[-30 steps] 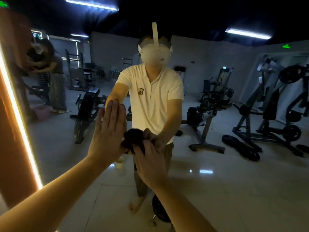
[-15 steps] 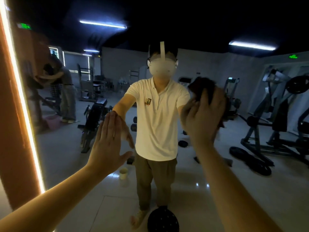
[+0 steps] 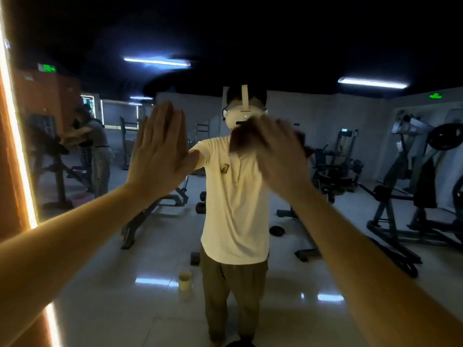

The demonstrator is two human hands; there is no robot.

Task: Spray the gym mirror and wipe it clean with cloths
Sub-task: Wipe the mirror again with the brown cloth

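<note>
The gym mirror (image 3: 363,284) fills the view and reflects me and the gym behind. My left hand (image 3: 160,151) lies flat on the glass at upper centre-left, fingers straight and together. My right hand (image 3: 278,156), blurred by motion, holds a dark cloth (image 3: 236,142) against the glass at head height, just right of the left hand. Only the cloth's edges show past the fingers. No spray bottle is in view.
A glowing light strip (image 3: 17,146) runs down the mirror's left edge beside an orange wall. A small pale cup (image 3: 185,281) stands on the tiled floor, low at centre. Weight machines (image 3: 413,196) and another person (image 3: 97,156) show in the reflection.
My right hand swept the cloth from waist height up to the right, then left across the glass to head height. My left hand slid higher up the mirror.
</note>
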